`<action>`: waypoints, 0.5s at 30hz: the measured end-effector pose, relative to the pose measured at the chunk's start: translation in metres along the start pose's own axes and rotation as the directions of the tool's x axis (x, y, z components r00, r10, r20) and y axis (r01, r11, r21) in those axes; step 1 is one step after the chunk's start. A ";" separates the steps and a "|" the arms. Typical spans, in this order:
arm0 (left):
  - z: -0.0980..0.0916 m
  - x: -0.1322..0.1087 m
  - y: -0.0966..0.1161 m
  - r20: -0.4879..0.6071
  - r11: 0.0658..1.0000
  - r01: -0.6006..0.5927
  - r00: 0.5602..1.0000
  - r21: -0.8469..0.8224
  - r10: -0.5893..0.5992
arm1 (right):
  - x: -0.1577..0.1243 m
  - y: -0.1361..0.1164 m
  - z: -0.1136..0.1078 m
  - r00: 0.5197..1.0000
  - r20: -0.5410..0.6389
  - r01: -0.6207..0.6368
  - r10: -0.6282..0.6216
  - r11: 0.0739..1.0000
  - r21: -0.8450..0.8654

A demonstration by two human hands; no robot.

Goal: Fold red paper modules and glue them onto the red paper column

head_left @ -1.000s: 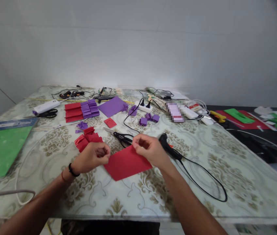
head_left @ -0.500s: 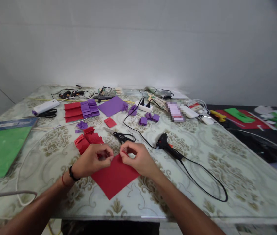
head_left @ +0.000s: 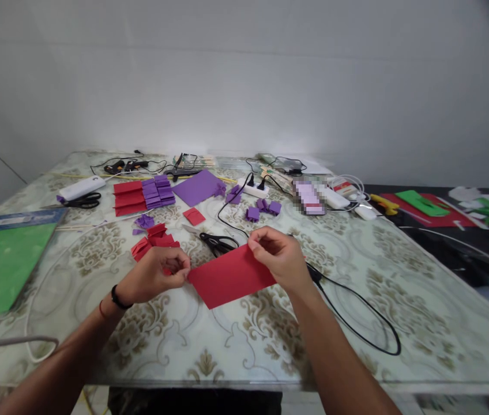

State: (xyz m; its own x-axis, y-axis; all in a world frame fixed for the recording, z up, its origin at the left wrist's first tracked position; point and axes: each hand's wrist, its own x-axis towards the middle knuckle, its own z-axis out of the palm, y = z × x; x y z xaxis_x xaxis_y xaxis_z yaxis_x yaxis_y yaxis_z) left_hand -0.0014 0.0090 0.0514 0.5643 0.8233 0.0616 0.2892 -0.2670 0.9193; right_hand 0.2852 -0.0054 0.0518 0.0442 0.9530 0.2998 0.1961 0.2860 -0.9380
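Note:
A red paper sheet is held up above the patterned tabletop, stretched between both hands. My left hand pinches its left corner between thumb and fingertips. At its upper right corner, my right hand has thumb and fingers closed on the paper. Black-handled scissors lie just behind the sheet. Folded red pieces rest beyond my left hand, partly covered by it. Behind my right wrist, the black glue gun is mostly hidden.
Farther back lie a small red square, a purple sheet, purple folded pieces and a power strip. A green pack is at the left. The glue gun's cable loops at the right.
The red sheet has turned and now spans between the hands. My right hand has moved right and up, over the glue gun; my left hand has shifted slightly left.

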 end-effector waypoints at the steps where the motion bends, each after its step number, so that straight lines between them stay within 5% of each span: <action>1: -0.004 0.000 0.000 0.011 1.000 0.001 1.000 -0.006 -0.001 | 0.002 0.001 -0.004 1.000 -0.012 0.001 -0.001 1.000 0.001; 8: -0.005 0.001 0.001 -0.121 0.991 -0.129 0.984 0.045 0.134 | -0.004 -0.002 0.007 0.991 0.133 -0.036 0.036 0.999 0.000; 15: 0.014 -0.005 0.008 0.013 0.938 -0.223 0.974 0.266 0.228 | -0.019 -0.009 0.038 0.966 0.255 -0.037 0.033 0.999 0.010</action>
State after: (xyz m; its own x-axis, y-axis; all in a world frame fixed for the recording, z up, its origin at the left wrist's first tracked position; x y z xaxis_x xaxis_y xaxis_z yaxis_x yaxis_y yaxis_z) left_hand 0.0091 -0.0038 0.0528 0.6256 0.7342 0.2639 0.3509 -0.5669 0.7453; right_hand 0.2450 -0.0221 0.0474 -0.2007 0.9560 0.2138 0.1847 0.2513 -0.9501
